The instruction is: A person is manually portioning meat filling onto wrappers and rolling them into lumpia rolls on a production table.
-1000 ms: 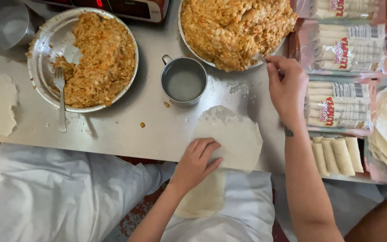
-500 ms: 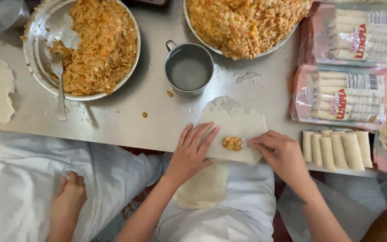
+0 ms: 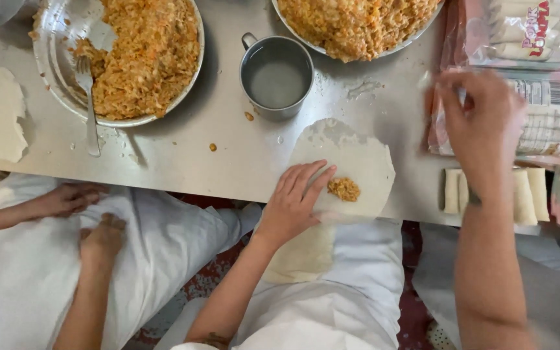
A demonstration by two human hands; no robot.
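A round thin wrapper (image 3: pixel 358 152) lies at the near edge of the metal table (image 3: pixel 183 162), overhanging it slightly. On its lower part sits a small lump of orange filling (image 3: pixel 344 189). My left hand (image 3: pixel 296 198) rests flat on the wrapper's left side, fingers spread, fingertips just beside the lump. Blurred and raised, my right hand (image 3: pixel 481 120) hovers over the table at the right, above plastic packs of wrappers (image 3: pixel 546 123), with nothing visible in it. More wrappers (image 3: pixel 303 256) lie on my lap under the left wrist.
A metal cup of water (image 3: pixel 277 74) stands behind the wrapper. Two plates of orange filling sit at the back: one (image 3: pixel 53 78) with a fork (image 3: pixel 89 110), one (image 3: pixel 306 35) centre-right. Finished rolls (image 3: pixel 526 191) lie right. Another person's hands (image 3: pixel 66 198) rest lower left.
My right hand took filling from the back plate, set a lump on the wrapper, then lifted away to the right. My left hand stayed on the wrapper. The other person's hands came into view.
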